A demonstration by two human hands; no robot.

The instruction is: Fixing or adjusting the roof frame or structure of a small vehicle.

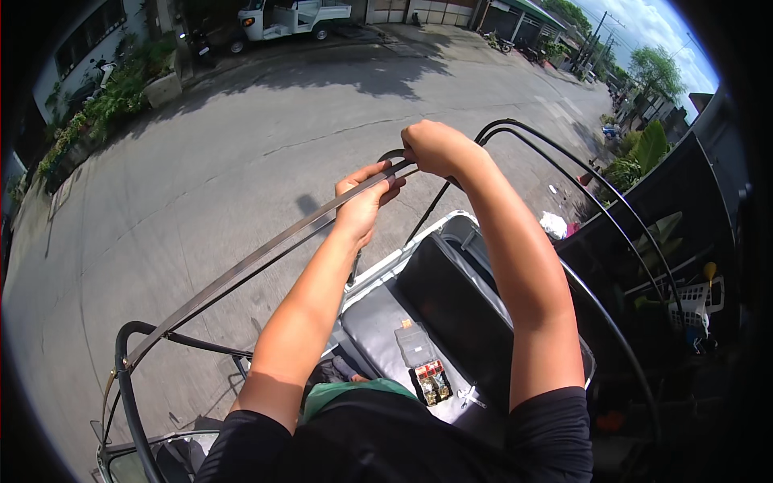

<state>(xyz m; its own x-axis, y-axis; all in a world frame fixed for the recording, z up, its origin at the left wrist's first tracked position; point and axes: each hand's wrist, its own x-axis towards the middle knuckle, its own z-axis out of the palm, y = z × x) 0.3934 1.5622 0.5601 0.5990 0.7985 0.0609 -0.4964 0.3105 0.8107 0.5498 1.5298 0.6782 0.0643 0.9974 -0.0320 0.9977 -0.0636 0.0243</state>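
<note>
A long, flat grey strip [241,270] runs from the left corner of a black tube frame [127,342] up to my two hands. Its far end curls into a small loop beside my right hand. My left hand [360,211] has its fingers bent around the strip from below, a little short of that end. With its back turned up, my right hand [437,148] is closed over the end of the strip, its fingertips hidden. Close under the strip runs a thinner dark bar, partly covered by my left hand.
Below me are a dark padded seat [378,326] and backrest [451,290]. A parts box [432,382] with small metal pieces lies open on the seat beside a silver tool [467,396]. Curved black tubes [580,165] rise at right. A white three-wheeler [294,18] stands across the road.
</note>
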